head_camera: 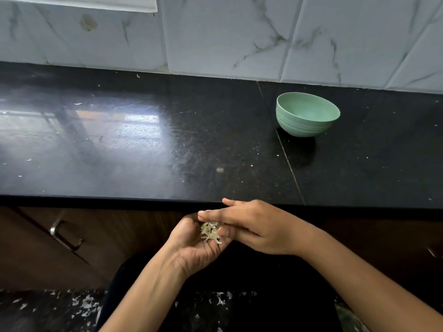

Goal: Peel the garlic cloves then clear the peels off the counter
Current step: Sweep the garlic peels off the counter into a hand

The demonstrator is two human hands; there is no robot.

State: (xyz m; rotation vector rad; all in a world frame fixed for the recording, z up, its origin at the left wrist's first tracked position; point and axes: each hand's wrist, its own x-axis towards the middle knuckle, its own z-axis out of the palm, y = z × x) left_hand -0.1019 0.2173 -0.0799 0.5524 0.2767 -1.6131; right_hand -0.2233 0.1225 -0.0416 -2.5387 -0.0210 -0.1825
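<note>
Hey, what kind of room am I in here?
Probably a home kitchen: a black stone counter against marble-look wall tiles, a cabinet handle below, garlic peels cupped in the left hand.

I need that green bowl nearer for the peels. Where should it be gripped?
Probably pinch the green bowl at its near rim, coming from above with the right hand: it stands upright, mouth open, and its round walls taper to a small foot. The left hand cups the garlic peels.
</note>
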